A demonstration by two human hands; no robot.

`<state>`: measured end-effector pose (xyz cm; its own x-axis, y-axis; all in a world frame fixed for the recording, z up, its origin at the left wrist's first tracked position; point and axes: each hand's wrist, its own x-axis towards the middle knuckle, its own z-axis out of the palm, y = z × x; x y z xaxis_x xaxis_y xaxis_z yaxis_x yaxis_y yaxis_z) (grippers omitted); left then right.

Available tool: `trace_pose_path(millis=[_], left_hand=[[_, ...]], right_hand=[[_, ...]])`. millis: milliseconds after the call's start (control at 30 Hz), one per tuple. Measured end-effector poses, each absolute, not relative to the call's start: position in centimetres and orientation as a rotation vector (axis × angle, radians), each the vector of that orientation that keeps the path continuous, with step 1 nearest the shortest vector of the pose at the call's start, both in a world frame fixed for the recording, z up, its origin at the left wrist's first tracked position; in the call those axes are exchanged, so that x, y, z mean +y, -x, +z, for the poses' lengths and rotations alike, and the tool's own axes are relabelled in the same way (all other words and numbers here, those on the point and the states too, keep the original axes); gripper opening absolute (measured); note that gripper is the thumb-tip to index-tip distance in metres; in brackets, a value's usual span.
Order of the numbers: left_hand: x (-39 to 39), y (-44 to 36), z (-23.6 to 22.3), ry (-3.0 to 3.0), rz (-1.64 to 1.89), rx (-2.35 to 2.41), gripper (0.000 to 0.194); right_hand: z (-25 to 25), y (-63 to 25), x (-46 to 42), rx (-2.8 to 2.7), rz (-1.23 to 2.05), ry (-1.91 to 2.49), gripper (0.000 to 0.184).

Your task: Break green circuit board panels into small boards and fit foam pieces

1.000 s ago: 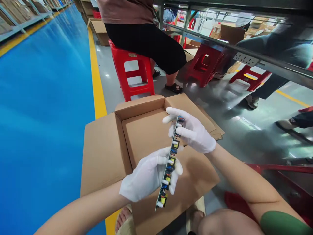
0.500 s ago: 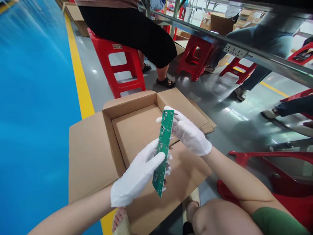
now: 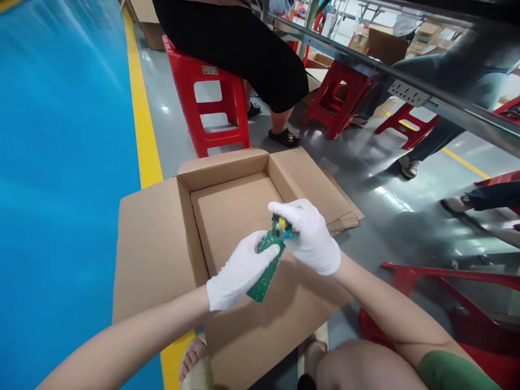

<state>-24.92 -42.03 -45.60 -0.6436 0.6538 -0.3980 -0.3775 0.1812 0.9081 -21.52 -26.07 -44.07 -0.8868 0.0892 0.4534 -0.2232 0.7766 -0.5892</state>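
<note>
Over the open cardboard box (image 3: 235,203), both white-gloved hands are closed on green circuit board. My left hand (image 3: 240,266) pinches a long green circuit board strip (image 3: 264,281), its thumb across the top face and the other fingers partly hidden beneath. At the strip's far end, my right hand (image 3: 312,234) grips a short circuit board section (image 3: 281,226) that is tipped at an angle. Yellow, blue and dark components show on that section. Whether the section is fully separate from the strip I cannot tell.
A person in black trousers (image 3: 244,49) sits on a red stool (image 3: 213,103) beyond the box. Another red stool (image 3: 406,281) stands at my right. A metal bench rail with a power strip (image 3: 408,92) crosses the upper right. Cardboard flaps spread around the box.
The board was one straight strip; its far section is now bent or snapped up, component side showing, in my right hand. My right hand has closed over it and moved slightly nearer.
</note>
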Motion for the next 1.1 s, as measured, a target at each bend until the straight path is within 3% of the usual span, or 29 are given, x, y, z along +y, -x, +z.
trace_pose_path(millis=[200,367,600,867,1100], left_hand=[[-42.5,27.1,-45.8,-0.075,1.92,1.216,0.025],[-43.1,29.0,-45.2,-0.119,2.088,1.185,0.019],[-42.6,28.6,-45.6,-0.22,2.136,1.423,0.021],[-42.4,28.9,-48.4,-0.487,2.011,1.97,0.021],[-42.4,29.6,-49.3,-0.844,1.902,2.321,0.026]], right_hand=[[-42.8,22.1,-24.2,-2.132,1.866,0.312,0.044],[-45.6,22.0,-24.3,-1.972,2.607,0.385,0.036],[-46.5,23.0,-27.0,-2.468,2.219,0.366,0.038],[-48.0,23.4,-28.5,-2.42,2.063,0.597,0.022],[-47.6,23.5,-28.7,-2.433,1.931,0.573,0.033]])
